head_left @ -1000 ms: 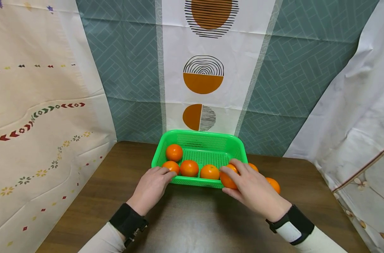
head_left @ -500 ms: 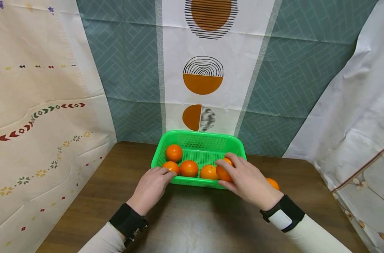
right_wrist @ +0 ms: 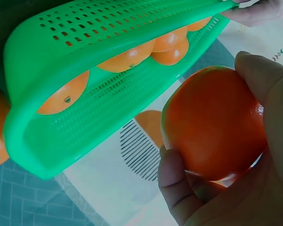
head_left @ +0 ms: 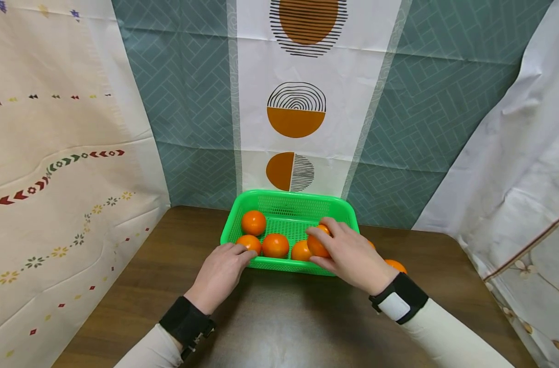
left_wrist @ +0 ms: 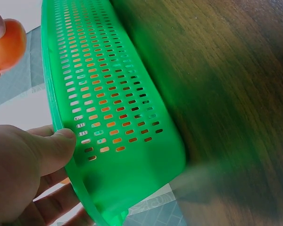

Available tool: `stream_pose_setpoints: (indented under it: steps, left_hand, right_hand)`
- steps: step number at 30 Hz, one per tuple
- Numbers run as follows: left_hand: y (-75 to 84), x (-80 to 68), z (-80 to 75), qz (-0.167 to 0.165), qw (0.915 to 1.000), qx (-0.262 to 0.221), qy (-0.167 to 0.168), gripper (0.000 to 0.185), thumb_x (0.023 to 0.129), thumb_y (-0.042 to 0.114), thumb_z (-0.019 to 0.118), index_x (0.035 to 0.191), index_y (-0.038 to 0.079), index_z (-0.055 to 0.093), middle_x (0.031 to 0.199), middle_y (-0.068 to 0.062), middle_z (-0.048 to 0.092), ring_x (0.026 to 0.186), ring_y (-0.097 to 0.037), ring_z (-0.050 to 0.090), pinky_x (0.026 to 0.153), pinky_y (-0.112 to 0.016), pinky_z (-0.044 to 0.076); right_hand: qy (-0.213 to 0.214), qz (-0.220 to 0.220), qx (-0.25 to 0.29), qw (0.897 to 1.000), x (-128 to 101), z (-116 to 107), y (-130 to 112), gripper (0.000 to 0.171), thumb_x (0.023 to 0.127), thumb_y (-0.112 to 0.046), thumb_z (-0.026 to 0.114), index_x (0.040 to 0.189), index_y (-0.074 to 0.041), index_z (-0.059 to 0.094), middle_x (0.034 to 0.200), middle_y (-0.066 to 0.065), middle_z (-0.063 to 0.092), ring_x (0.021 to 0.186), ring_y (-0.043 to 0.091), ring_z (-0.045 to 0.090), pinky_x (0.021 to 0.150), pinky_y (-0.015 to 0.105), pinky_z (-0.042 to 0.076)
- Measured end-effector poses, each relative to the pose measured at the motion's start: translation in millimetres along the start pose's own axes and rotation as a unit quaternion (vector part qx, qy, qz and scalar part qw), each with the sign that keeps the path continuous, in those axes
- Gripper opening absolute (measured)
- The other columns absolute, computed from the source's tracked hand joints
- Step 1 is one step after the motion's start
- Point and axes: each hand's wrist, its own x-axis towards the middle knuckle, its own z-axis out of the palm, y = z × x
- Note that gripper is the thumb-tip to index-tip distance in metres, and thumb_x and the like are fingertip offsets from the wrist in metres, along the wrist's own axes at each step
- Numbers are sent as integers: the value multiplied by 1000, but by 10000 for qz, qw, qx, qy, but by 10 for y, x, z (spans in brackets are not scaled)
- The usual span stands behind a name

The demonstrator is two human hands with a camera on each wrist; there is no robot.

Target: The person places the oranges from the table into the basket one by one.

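Note:
My right hand (head_left: 353, 255) holds an orange (right_wrist: 214, 122) over the right part of a green plastic basket (head_left: 307, 202), fingers and thumb curled round the fruit. My left hand (head_left: 222, 271) grips the basket's near rim toward its left corner; in the left wrist view the thumb (left_wrist: 61, 141) lies on the outer side and the fingers go over to the inside. Several oranges lie in the basket, one (head_left: 254, 223) at the back left and another (head_left: 275, 246) along the near side. The right hand hides part of that row in the head view; the right wrist view shows an orange (right_wrist: 68, 94) at that end.
Right of the basket, partly behind the right hand, are an orange (head_left: 396, 266) and a second one (head_left: 372, 245) on the brown wooden table (head_left: 279, 327). A patterned cloth (head_left: 192, 102) hangs behind the basket, with pale cloths at both sides.
My right hand has moved left with the orange, from the basket's right near corner to farther over its inside. My left hand stays on the rim.

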Motion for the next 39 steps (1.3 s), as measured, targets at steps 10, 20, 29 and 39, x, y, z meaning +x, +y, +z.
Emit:
stream_pose_setpoints:
  steps: [10, 20, 29, 39]
  left_hand:
    - [-6, 0, 9, 22, 10000, 19, 22, 31, 84, 8, 83, 112, 17, 74, 93, 5, 64, 84, -19, 57, 79, -35, 51]
    - [-5, 4, 17, 43, 10000, 27, 22, 30, 84, 8, 83, 112, 17, 74, 93, 5, 64, 84, -19, 57, 79, -34, 51]
    - [0, 1, 14, 36, 10000, -6, 77, 29, 85, 8, 82, 112, 16, 74, 94, 4, 64, 84, -19, 58, 80, -35, 51]
    - [-1, 5, 17, 22, 10000, 13, 54, 31, 84, 8, 83, 113, 17, 74, 94, 4, 64, 85, -20, 58, 81, -35, 51]
  right_hand:
    - [-66, -16, 98, 9999, 165, 91, 5, 57, 89, -48, 75, 135, -19, 58, 124, 10, 52, 84, 23, 55, 71, 32, 53]
    - [-202, 50, 162, 9997, 256, 136, 16, 57, 90, -47, 75, 136, -20, 57, 125, 9, 51, 89, 23, 54, 74, 33, 53]
    - [-274, 130, 288, 9991, 389, 185, 49, 56, 89, -44, 76, 137, -19, 57, 123, 8, 51, 89, 23, 54, 72, 32, 53]
    - [-385, 242, 539, 9975, 523, 244, 61, 56, 89, -40, 78, 138, -20, 57, 122, 7, 51, 91, 23, 54, 75, 33, 53]
